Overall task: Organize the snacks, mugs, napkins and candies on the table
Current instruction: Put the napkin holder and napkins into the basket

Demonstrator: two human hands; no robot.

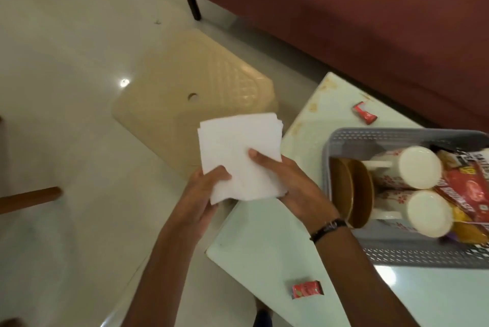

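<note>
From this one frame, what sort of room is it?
Probably a home living room: a red sofa beside a low glass-topped table, a plastic stool and a glossy tiled floor.

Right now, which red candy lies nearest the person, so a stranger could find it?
Start at the grey perforated plastic basket on the pale glass table. The nearest red-wrapped candy lies alone on the glass by the table's near edge. The other red-wrapped candy lies beyond the basket, towards the maroon sofa.
</note>
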